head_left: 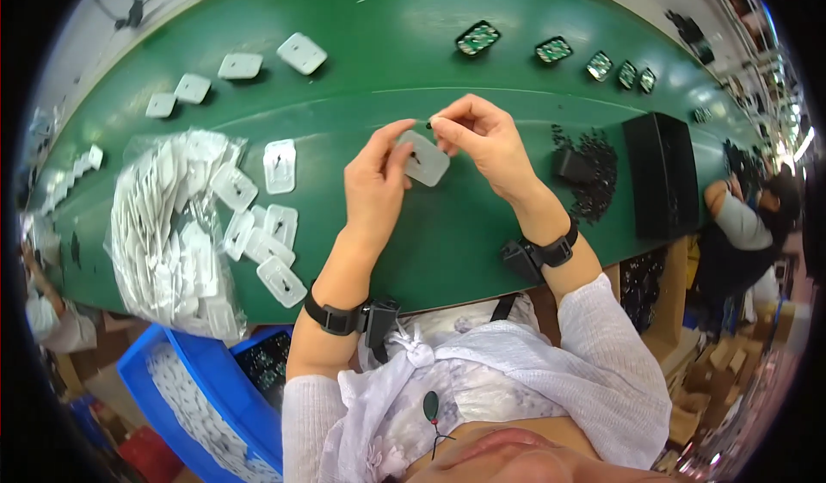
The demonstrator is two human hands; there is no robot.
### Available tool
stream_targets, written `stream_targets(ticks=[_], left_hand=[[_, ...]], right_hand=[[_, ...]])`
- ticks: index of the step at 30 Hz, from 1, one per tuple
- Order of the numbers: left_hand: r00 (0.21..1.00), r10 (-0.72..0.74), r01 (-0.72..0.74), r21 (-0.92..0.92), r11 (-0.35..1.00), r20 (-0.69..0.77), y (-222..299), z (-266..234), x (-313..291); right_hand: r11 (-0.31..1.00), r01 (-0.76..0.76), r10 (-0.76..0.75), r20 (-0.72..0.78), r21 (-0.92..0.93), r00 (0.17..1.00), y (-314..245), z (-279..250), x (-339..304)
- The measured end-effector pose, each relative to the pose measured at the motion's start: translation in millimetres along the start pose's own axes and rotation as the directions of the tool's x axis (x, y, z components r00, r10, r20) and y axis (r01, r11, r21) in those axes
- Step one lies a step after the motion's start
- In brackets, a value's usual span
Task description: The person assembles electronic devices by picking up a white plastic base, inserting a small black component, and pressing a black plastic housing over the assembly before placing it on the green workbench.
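In front of me my left hand (376,173) holds a white rounded plastic cover (433,166) by its left edge, thumb and fingers pinched round it. A small dark mark or slot shows near the cover's middle. Just above the cover's upper edge, my right hand (486,143) pinches a tiny black part (429,125) between thumb and fingertips. That part is too small to name exactly. Both hands are raised over the green table (447,259), with their fingertips close together. A single white cover (280,166) lies to the left of my left hand.
Left stands a clear bag (176,233) full of white covers, with several loose ones beside it. Small black parts (595,178) are heaped at right, next to a black box (662,176). Circuit-board housings (477,38) line the far side. A blue bin (211,380) sits below.
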State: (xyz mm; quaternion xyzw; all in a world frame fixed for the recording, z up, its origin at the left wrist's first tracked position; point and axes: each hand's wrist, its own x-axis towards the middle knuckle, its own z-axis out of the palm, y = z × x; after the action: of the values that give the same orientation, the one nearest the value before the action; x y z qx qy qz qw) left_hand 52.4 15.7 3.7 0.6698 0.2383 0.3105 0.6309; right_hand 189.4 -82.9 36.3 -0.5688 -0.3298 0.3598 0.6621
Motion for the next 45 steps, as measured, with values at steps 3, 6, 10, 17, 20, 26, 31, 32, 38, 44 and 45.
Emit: stream_targets(ticks=[3,6,10,17,20,26,31,32,38,44,45], left_hand=[[0.999,0.047,-0.047,0.022,0.999,-0.026,-3.2,-2.3,0.3],[0.988,0.156,-0.151,0.158,0.976,-0.016,-3.9,-1.8,1.4],[0.940,0.341,-0.322,0.307,0.896,-0.006,-10.7,-4.5,3.1],[0.937,0.347,-0.342,0.353,0.871,0.050,-11.0,-1.1,2.7],[0.921,0.381,-0.385,0.358,0.851,0.084,-11.7,-0.5,3.0],[0.990,-0.033,0.018,0.111,0.994,0.138,1.9,-2.8,1.5],[0.974,-0.151,0.161,-0.049,0.986,0.169,-3.0,-5.7,1.8],[0.961,-0.205,0.226,-0.102,0.969,0.185,-3.7,-6.8,2.3],[0.955,-0.267,0.296,-0.360,0.885,0.131,-3.4,-1.2,7.0],[0.961,-0.252,0.275,-0.356,0.893,0.113,-8.5,-4.2,4.8],[0.961,-0.251,0.275,-0.357,0.893,0.112,-7.2,-4.3,4.5]], right_hand=[[0.997,-0.075,0.075,0.039,-0.013,0.996,6.9,11.3,-1.5],[0.995,-0.102,0.102,0.022,-0.022,0.995,10.2,12.8,-1.9],[0.989,-0.147,0.147,0.016,0.001,0.989,15.9,16.7,-3.2],[0.971,-0.001,-0.001,-0.010,-0.239,1.000,13.7,3.7,-5.4],[0.933,0.043,-0.042,0.012,-0.356,0.999,6.7,-0.2,-6.5],[0.739,0.310,-0.267,0.163,-0.598,0.950,2.8,-3.2,-5.8],[0.657,0.407,-0.359,0.211,-0.635,0.909,9.9,-6.1,-1.7],[0.670,0.399,-0.383,0.169,-0.626,0.908,9.5,-5.9,-1.8],[0.706,0.326,-0.361,0.077,-0.629,0.930,13.5,1.0,-5.8],[0.736,0.212,-0.235,0.050,-0.643,0.971,17.4,9.3,-7.7],[0.774,0.195,-0.225,0.027,-0.603,0.974,19.4,8.4,-7.0]])
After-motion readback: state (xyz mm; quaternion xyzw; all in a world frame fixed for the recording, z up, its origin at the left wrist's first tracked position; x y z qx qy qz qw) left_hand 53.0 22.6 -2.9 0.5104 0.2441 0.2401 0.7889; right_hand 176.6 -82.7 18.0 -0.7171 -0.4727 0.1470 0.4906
